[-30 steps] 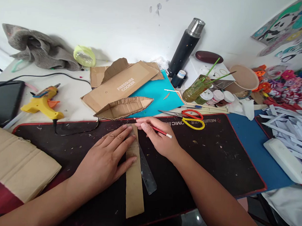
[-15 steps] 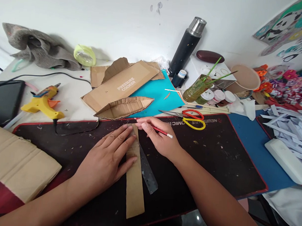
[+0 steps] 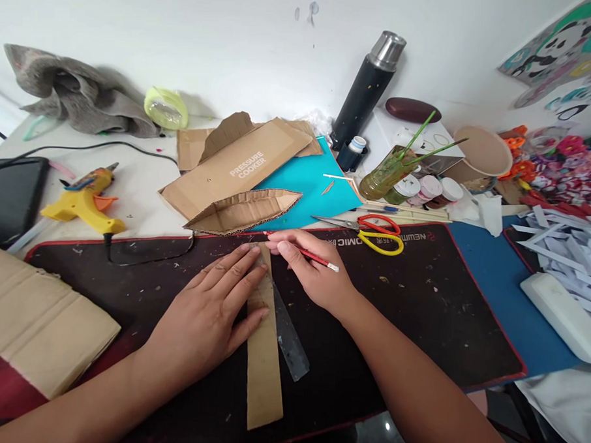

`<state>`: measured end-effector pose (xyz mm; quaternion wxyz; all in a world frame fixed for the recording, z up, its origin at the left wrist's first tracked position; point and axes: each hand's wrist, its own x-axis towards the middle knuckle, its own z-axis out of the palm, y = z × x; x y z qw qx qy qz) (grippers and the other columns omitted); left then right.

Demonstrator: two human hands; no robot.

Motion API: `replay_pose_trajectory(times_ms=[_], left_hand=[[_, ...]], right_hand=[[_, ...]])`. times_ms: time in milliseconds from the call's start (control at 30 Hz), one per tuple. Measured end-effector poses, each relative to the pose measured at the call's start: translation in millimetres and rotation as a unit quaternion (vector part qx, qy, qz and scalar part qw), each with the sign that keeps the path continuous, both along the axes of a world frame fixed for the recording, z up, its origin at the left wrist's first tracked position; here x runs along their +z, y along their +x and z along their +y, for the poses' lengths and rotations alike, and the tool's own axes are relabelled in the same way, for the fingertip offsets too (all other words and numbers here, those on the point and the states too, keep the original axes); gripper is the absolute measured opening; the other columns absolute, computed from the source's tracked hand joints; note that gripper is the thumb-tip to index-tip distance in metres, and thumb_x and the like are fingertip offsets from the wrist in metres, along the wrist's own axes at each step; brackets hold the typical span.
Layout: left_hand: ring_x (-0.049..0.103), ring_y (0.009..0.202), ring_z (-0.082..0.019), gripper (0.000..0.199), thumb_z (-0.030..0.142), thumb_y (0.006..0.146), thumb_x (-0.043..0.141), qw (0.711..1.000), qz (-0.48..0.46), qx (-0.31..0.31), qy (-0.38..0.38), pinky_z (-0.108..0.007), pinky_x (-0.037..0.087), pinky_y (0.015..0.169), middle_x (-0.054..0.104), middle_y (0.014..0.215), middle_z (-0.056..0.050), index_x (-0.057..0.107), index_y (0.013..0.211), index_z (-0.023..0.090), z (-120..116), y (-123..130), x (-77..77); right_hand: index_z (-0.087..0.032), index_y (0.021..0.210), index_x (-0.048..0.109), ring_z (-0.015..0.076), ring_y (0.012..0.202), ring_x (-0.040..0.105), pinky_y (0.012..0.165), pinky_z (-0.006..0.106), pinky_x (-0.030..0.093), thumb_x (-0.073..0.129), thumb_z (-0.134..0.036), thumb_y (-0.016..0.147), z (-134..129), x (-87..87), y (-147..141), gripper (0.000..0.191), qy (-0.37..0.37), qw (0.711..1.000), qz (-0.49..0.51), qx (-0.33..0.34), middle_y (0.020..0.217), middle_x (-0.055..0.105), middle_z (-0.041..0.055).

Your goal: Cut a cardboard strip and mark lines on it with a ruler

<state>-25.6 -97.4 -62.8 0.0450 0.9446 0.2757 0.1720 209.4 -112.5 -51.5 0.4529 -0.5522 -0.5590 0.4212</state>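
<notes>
A narrow cardboard strip [image 3: 265, 377] lies lengthwise on the dark mat [image 3: 399, 317]. My left hand [image 3: 218, 303] is laid flat over its upper part, fingers stretched out and thumb resting on it. A clear ruler [image 3: 291, 345] lies at a slant, partly under the strip or hand; its upper end is hidden. My right hand [image 3: 315, 268] grips a red pencil [image 3: 313, 255] with a white eraser end, near the strip's far end. Just beyond the hands sits a boat-shaped piece of folded cardboard [image 3: 251, 210].
Scissors [image 3: 373, 233] with red and yellow handles lie at the mat's far edge. A yellow glue gun [image 3: 88, 202] is at left, with its cord on the mat. Folded cardboard [image 3: 41, 321] covers the near left. A black thermos [image 3: 364, 90] and paint jars [image 3: 429, 189] stand behind.
</notes>
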Motion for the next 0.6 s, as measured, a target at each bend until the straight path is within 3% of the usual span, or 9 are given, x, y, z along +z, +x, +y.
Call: replay_pose_trajectory(times_ms=[600], left_hand=[[0.052, 0.157, -0.037, 0.057, 0.050, 0.112, 0.053, 1.000, -0.009, 0.001, -0.010, -0.055, 0.052, 0.124, 0.056, 0.168, -0.018, 0.058, 0.155, 0.013, 1.2, -0.2, -3.2]], right_hand=[[-0.026, 0.119, 0.079, 0.0244, 0.122, 0.080, 0.096, 0.035, 0.064, 0.063, -0.045, 0.111, -0.4, -0.9, 0.7, 0.026, 0.011, 1.000, 0.007, 0.001, 0.129, 0.085, 0.0059]])
